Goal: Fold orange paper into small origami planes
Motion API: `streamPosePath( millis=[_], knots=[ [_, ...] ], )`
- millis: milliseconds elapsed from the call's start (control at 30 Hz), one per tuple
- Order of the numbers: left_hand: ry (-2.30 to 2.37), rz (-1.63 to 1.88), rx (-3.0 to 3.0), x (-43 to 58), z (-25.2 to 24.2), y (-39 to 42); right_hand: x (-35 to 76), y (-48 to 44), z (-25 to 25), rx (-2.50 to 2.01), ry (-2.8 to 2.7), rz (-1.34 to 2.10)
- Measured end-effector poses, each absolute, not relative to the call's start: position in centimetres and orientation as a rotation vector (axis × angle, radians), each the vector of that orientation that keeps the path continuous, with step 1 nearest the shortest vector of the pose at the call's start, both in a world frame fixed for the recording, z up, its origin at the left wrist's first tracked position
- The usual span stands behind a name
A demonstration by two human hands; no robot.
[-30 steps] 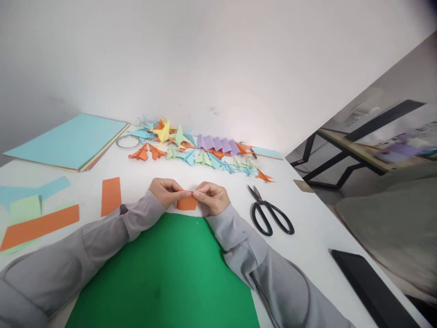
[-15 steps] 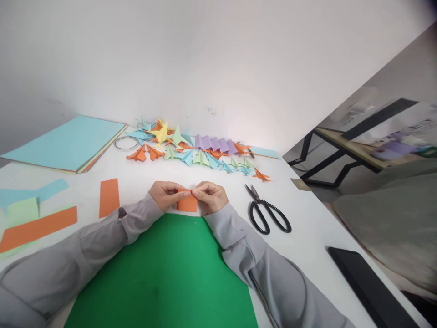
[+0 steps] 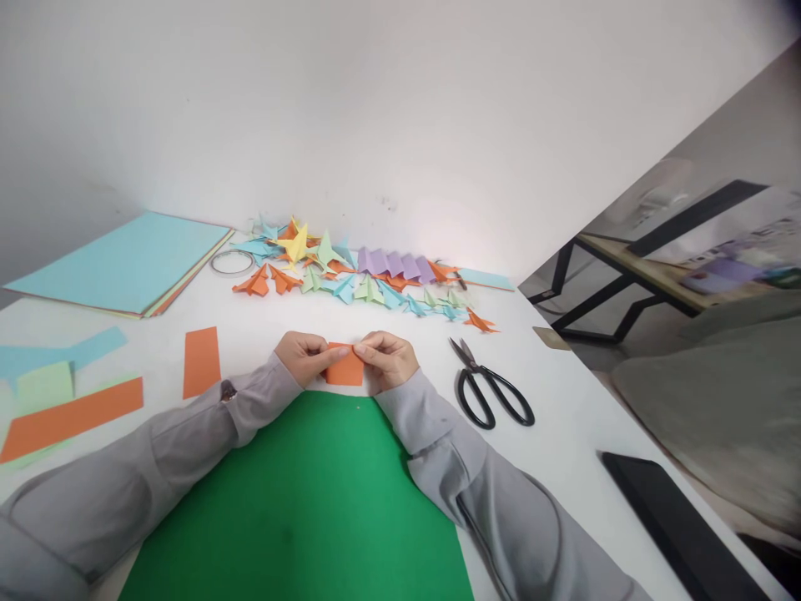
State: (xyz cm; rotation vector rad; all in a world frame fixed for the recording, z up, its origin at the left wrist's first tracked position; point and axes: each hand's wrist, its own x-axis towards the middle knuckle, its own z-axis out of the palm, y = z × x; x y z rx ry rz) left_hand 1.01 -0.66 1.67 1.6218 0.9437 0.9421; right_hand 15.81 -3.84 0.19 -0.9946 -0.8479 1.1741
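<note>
- The left hand (image 3: pixel 306 355) and the right hand (image 3: pixel 389 359) are meeting at the far edge of the green sheet (image 3: pixel 300 501); between them they are holding a small orange paper piece (image 3: pixel 345 371).
- Both hands are pinching the piece at its upper edge; the left fingertips (image 3: pixel 340 354) are closing on the upper left corner and the right fingertips (image 3: pixel 361 351) on the upper right, nearly touching each other.
- The piece is hanging below the two pinches, towards the person; its lower edge is lying just at the border of the green sheet; its long axis is running left to right, from one hand to the other.
- Neither hand is sitting nearer than the other; each is gripping its own end of the piece, and the wrists are resting beside the green sheet on the white table (image 3: pixel 563 401).
- Black scissors (image 3: pixel 491 388) are lying near the right hand, blades pointing away from the person; the right hand is the closer one to them.
- A short orange strip (image 3: pixel 201 361) is lying to the left of the left hand, well apart; a longer orange strip (image 3: pixel 72 417) is lying further left.
- Folded paper figures (image 3: pixel 350 280) are lying in a row along the wall, beyond the hands; a stack of coloured paper (image 3: pixel 125 263) is sitting at the far left.
</note>
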Motion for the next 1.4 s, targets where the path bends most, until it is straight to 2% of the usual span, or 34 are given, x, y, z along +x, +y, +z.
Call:
streamPosePath(
  millis=[367, 600, 800, 1000, 1400],
  knots=[
    [0.956, 0.786, 1.682, 0.86, 1.88, -1.08, 15.77, -3.82, 0.38, -0.988, -0.771, 1.190],
    [0.774, 0.761, 1.486, 1.24, 1.69, -1.09, 15.89, -3.67, 0.13, -1.014, -0.801, 1.195],
    [0.910, 0.709, 1.555, 1.24, 1.70, -1.24, 15.92, -3.58, 0.07, -1.000, -0.759, 1.203],
    [1.002, 0.716, 1.724, 1.19, 1.97, -1.31, 15.90, -3.53, 0.19, -1.012, -0.746, 1.211],
    [0.834, 0.803, 1.783, 1.04, 1.65, -0.88, 16.31, -3.19, -0.07, -0.975, -0.651, 1.286]
  ],
)
